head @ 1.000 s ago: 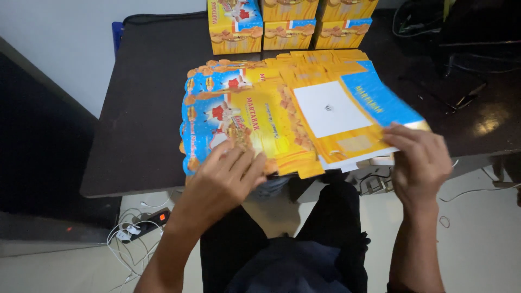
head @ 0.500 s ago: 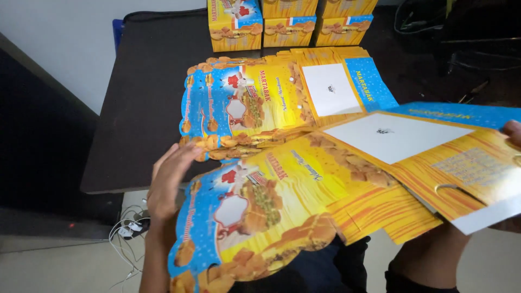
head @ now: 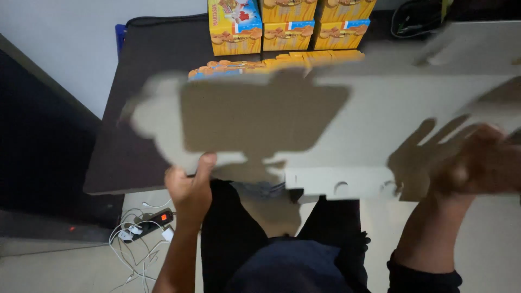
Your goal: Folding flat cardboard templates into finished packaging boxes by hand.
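A flat, unfolded carton blank (head: 336, 125) is held up in the air between the person and the table, its plain grey-brown inner side turned toward the camera, so the printed face is hidden. It lies with its long axis running left to right across nearly the whole view, blurred, with scalloped flaps at the left end and a slotted tab along the lower edge. The left hand (head: 190, 187) pinches the lower left edge from below, thumb up over the card. The right hand (head: 477, 163) is closed on the lower right part, though it is too smeared to see exactly how the fingers lie. So the sheet stretches between the two grips, most of it above and away from the hands, neither hand clearly nearer its middle. Behind it, a stack of flat yellow and blue blanks (head: 271, 62) peeks over the top edge on the dark table (head: 141, 125), and beyond that stands a row of made-up yellow boxes (head: 287, 24). Down on the floor to the left lies a power strip (head: 154, 220) with tangled white cables.
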